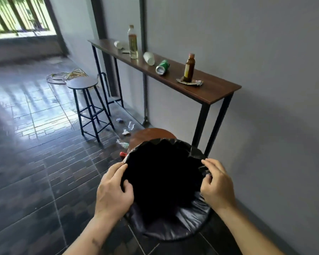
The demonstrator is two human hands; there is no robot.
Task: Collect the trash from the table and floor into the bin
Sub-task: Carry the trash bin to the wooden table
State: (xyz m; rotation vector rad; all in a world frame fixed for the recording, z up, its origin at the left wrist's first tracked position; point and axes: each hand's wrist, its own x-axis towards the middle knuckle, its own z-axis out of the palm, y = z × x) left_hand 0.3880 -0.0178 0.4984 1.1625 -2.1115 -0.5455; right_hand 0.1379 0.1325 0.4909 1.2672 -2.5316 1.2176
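Floor [35, 172]: dark rectangular tiles in a staggered pattern, glossy, reflecting window light at 10 o'clock.

Table [215, 90]: long, narrow wood-grain top on black metal legs, set against the grey wall and running from 12 o'clock toward 2 o'clock.

Bin [173, 230]: round, lined with a glossy, wrinkled black plastic bag [160, 177], located at 6 o'clock on the floor near the table's closer end. The bag mouth is held raised and spread wide; its interior shows only black.

Stools: one black-framed stool [82, 82] with a round dark seat at 10 o'clock; a second round brown seat [151, 134] just behind the bag rim.

Left hand [114, 188]: fingers curled over the left edge of the bag, thumb inside the rim, gripping the plastic.

Right hand [216, 183]: fingers bent, pinching the gathered right edge of the bag.

Items on the table, far to near: a tipped white cup [118, 44], a tall clear bottle [133, 42] holding yellowish liquid, a second white paper cup [149, 58] on its side, a green can [162, 67] on its side, and a small brown bottle [189, 68] upright on a crumpled foil wrapper [197, 83].

Floor litter [125, 132]: small crumpled wrappers and clear plastic pieces scattered between the black-framed stool and the bin, plus a red scrap [122, 154] beside the bag's left edge.
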